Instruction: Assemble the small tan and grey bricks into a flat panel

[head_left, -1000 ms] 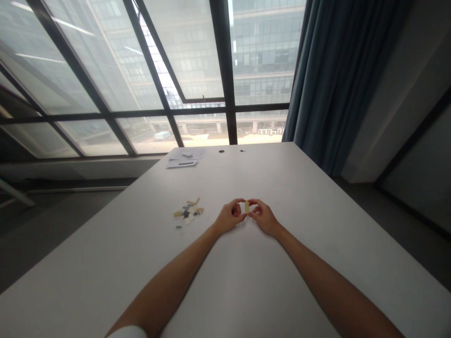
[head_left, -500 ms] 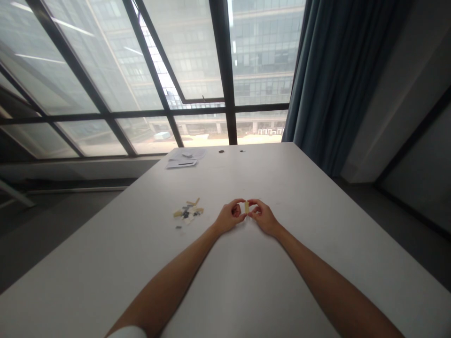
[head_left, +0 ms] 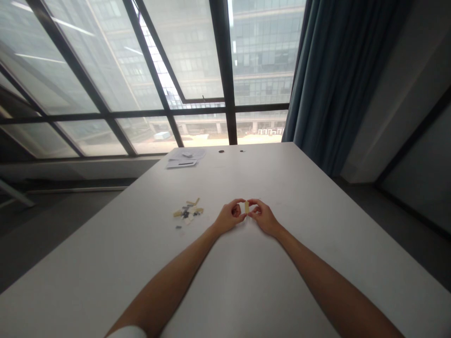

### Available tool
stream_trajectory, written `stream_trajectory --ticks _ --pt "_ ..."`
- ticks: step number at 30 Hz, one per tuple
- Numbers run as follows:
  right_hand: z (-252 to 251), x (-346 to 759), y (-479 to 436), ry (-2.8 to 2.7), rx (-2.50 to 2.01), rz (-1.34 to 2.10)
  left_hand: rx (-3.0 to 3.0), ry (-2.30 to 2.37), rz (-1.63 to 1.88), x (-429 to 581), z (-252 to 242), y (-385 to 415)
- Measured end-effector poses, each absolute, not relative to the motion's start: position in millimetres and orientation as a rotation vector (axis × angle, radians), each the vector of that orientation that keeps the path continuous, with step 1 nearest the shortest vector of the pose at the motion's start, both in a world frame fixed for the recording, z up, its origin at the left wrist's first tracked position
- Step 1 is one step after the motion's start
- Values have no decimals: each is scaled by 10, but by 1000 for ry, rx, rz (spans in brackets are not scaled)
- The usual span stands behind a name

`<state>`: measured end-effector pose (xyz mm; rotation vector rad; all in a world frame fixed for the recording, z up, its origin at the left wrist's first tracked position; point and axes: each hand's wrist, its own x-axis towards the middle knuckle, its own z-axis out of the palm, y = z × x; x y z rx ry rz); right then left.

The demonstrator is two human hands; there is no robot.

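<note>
A small yellow block (head_left: 246, 207) is held upright between my two hands, over the middle of the white table (head_left: 232, 272). My left hand (head_left: 229, 217) grips it from the left with thumb and fingertips. From the right, my right hand (head_left: 263, 217) pinches the same block, its thumb low and its index finger high. Left of my left hand lies a loose pile of small pieces (head_left: 189, 211), yellow, white, grey and dark. One grey piece (head_left: 178, 227) rests apart, nearer to me.
White papers (head_left: 181, 163) with a small item on top lie at the table's far left corner. A dark round disc (head_left: 221, 151) and a small dark object (head_left: 242, 151) are near the far edge. Beyond stand windows and a blue curtain (head_left: 324, 94).
</note>
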<state>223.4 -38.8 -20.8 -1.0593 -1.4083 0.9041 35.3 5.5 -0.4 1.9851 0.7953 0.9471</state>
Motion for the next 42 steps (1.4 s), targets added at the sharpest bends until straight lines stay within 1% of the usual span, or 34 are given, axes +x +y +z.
stream_trajectory --ticks 15,24,36,42 --pt "-193 2223 -406 -1383 -1056 903 2001 780 975 348 -15 59" --pt "-212 2227 -372 -1438 -1134 798 1936 790 1020 341 -64 110" --pt "-156 2266 -377 -1308 -1136 884 1999 904 1126 334 -54 134" --pt "-137 2279 -385 -1305 -1135 907 2017 944 1111 347 -48 128"
